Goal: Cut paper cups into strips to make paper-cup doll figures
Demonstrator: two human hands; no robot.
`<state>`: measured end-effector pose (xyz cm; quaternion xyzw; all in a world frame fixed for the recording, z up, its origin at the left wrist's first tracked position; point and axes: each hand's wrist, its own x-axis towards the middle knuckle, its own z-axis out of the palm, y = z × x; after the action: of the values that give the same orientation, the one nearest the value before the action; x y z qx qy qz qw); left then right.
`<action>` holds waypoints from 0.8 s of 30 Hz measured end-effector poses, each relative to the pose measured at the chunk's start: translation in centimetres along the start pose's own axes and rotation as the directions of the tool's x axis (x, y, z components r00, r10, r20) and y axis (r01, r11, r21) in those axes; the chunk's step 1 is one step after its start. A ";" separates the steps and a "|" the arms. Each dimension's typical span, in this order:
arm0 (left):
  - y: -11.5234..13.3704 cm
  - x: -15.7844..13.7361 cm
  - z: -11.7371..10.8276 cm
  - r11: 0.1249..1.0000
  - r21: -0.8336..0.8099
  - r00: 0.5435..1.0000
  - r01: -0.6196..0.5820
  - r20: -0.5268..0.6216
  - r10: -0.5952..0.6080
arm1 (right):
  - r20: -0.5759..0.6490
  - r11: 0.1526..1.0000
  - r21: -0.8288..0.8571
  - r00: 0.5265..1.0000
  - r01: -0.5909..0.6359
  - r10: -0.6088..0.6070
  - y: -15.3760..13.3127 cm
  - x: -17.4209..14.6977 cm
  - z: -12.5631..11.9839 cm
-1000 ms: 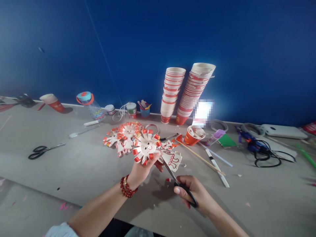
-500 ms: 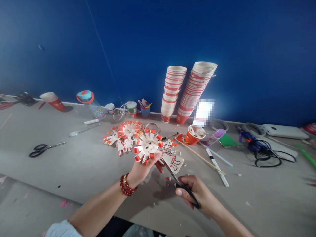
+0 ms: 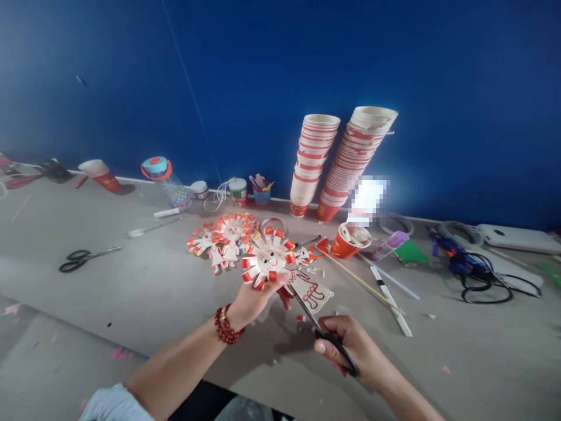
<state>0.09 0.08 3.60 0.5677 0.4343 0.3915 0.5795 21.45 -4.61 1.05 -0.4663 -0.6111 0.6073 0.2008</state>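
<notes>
Pinched in my left hand (image 3: 258,298) is a paper doll (image 3: 267,261) with a round smiling face and a fringe of curled red and white strips. Its paper body (image 3: 312,290), drawn with a dress and legs in red lines, points to the right. My right hand (image 3: 344,345) grips black-handled scissors (image 3: 335,346); their blades reach up to the paper beside my left thumb, at the doll's neck and arm. Just behind lie finished-looking paper dolls (image 3: 230,231) of the same kind.
Two tall stacks of paper cups (image 3: 315,158) lean by the blue wall. A cup of scraps (image 3: 349,241), a wooden stick (image 3: 359,280), a white marker (image 3: 390,301) and a blue glue gun (image 3: 460,257) lie to the right. Other scissors (image 3: 87,258) rest at the left.
The view has shifted slightly, so most things appear a little further right. Both hands keep their hold, with the scissors still at the same part of the paper doll.
</notes>
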 end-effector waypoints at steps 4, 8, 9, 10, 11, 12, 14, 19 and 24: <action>0.2 0.0 0.1 0.999 -0.032 1.000 0.001 0.008 -0.001 | 0.006 1.000 0.019 1.000 -0.009 0.009 0.1 -0.1 0.0; 0.2 0.1 0.1 0.998 -0.059 0.999 0.018 0.030 -0.016 | 0.020 1.000 0.019 1.000 -0.013 0.012 0.2 -0.1 0.0; 0.2 0.1 0.1 0.997 -0.076 1.000 0.011 0.028 -0.009 | 0.022 1.000 0.020 1.000 -0.015 0.014 0.3 -0.1 0.0; 0.1 0.1 0.0 0.996 -0.090 1.000 0.005 0.026 -0.003 | 0.023 1.000 0.021 1.000 -0.017 0.016 0.3 -0.2 0.0; 0.0 0.2 0.0 0.995 -0.100 1.000 0.000 0.026 0.003 | 0.025 1.000 0.020 1.000 -0.017 0.017 0.4 -0.2 0.0; -0.1 0.2 0.0 0.995 -0.101 1.000 -0.003 0.028 0.006 | 0.026 1.000 0.017 1.000 -0.016 0.016 0.4 -0.2 0.0; -0.1 0.2 -0.1 0.997 -0.082 0.999 -0.003 0.037 0.006 | 0.026 1.000 0.008 1.000 -0.016 0.015 0.5 -0.2 0.0; 0.1 0.2 -0.1 0.996 -0.087 0.999 0.007 0.040 -0.004 | 0.025 1.000 0.002 1.000 -0.013 0.013 0.4 -0.2 0.0; 0.4 0.2 -0.1 0.994 -0.110 0.998 0.008 0.067 -0.001 | 0.040 1.000 0.010 0.999 -0.021 0.021 0.4 -0.2 0.1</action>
<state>0.07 0.34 3.97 0.5466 0.3936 0.3943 0.6251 21.59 -4.83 0.75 -0.4596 -0.6067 0.6217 0.1849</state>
